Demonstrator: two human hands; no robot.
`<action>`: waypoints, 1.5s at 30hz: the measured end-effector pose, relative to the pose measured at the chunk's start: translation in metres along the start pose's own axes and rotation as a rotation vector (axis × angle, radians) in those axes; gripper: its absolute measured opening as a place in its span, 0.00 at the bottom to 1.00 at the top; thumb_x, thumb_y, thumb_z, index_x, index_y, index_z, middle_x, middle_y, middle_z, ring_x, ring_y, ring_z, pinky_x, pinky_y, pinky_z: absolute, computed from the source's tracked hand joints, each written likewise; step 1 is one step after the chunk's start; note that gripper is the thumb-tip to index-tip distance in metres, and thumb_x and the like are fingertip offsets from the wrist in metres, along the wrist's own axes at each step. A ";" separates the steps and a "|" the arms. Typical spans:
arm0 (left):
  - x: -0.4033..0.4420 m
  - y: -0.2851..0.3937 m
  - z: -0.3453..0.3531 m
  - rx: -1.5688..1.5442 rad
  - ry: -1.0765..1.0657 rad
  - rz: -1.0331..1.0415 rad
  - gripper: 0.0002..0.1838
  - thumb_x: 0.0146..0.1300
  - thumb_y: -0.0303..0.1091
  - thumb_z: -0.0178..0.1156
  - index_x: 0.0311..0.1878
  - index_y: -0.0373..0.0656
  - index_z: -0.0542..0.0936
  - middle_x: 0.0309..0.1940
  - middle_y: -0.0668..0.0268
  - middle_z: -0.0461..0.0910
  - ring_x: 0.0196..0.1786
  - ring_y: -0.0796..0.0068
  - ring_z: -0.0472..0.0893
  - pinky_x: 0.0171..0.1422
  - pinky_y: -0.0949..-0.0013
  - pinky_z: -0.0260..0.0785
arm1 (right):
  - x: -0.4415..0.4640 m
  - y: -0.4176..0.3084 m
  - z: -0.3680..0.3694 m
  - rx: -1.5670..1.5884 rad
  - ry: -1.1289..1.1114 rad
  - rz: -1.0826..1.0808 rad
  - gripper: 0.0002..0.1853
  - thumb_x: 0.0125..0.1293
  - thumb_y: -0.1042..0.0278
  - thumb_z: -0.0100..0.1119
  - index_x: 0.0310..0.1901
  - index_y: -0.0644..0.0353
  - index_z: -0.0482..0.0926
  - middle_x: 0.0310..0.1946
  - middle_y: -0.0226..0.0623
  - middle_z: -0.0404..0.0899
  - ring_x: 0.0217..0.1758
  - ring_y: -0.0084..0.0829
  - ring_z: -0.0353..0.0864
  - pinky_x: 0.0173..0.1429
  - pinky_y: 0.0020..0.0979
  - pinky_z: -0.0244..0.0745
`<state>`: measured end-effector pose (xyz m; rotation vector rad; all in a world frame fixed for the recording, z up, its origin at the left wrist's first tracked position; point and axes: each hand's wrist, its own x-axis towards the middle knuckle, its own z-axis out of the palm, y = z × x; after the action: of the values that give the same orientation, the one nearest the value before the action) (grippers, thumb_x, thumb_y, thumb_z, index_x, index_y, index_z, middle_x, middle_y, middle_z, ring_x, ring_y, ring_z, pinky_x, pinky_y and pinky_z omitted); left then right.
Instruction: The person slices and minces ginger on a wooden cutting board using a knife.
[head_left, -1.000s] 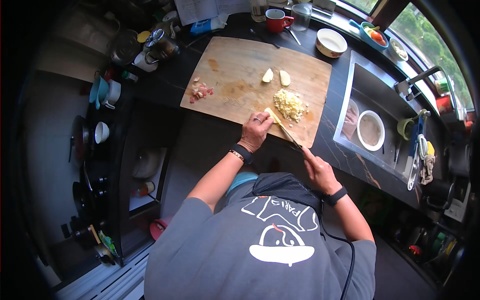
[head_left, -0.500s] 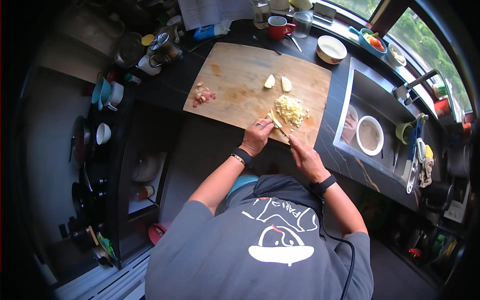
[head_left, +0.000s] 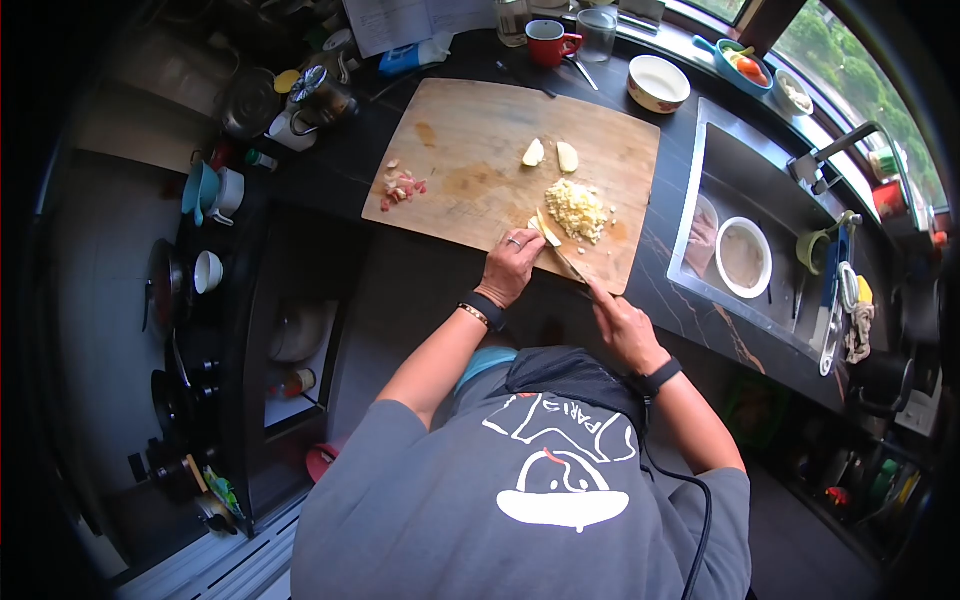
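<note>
On the wooden cutting board point(head_left: 480, 112), my left hand point(head_left: 510, 266) is closed on pale yellow vegetable slices point(head_left: 546, 230) near the front edge, fingertips pressed together. A knife point(head_left: 568, 264) is gripped in my right hand point(head_left: 630, 328), its narrow blade slanting up and left against the slices. Just beyond the blade lies a heap of finely diced pale yellow pieces point(head_left: 577, 208). Two larger pale wedges, a left wedge point(head_left: 533, 153) and a right wedge point(head_left: 568, 157), rest farther back. Small pink and whitish bits point(head_left: 403, 187) sit at the board's left side.
Right of the board is a sink point(head_left: 694, 240) holding a white bowl point(head_left: 744, 258). Behind the board stand a red mug point(head_left: 547, 45), a clear glass point(head_left: 597, 36) and a white bowl with a patterned outside point(head_left: 659, 84). A dark metal pot point(head_left: 322, 95) is at the back left.
My right hand has drawn slightly right and toward me with the knife, so more of the blade shows. My left hand still grips the slices. The view has shifted a little.
</note>
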<state>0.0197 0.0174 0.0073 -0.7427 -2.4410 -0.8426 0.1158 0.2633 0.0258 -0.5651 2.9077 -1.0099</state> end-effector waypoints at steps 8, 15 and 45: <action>0.000 -0.003 -0.003 -0.031 0.006 0.010 0.09 0.57 0.21 0.66 0.42 0.40 0.83 0.41 0.61 0.83 0.44 0.59 0.83 0.48 0.61 0.78 | -0.015 -0.018 -0.045 0.182 -0.036 0.015 0.27 0.72 0.70 0.56 0.71 0.48 0.67 0.30 0.49 0.79 0.34 0.51 0.82 0.40 0.47 0.77; -0.004 -0.008 -0.001 0.009 -0.037 0.027 0.10 0.58 0.22 0.62 0.44 0.40 0.82 0.44 0.62 0.82 0.48 0.60 0.82 0.53 0.62 0.77 | 0.028 -0.017 -0.014 0.120 0.031 -0.070 0.27 0.71 0.70 0.56 0.71 0.50 0.67 0.34 0.50 0.81 0.37 0.53 0.82 0.41 0.48 0.78; -0.006 -0.010 -0.002 -0.012 0.003 0.069 0.09 0.59 0.22 0.65 0.44 0.38 0.84 0.43 0.60 0.84 0.47 0.58 0.83 0.53 0.63 0.77 | 0.000 -0.022 -0.045 0.110 -0.017 -0.003 0.26 0.71 0.70 0.57 0.70 0.50 0.69 0.31 0.48 0.79 0.35 0.52 0.82 0.41 0.47 0.78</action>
<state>0.0184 0.0071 0.0006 -0.8245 -2.3954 -0.8314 0.1178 0.2743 0.0743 -0.5703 2.8161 -1.1507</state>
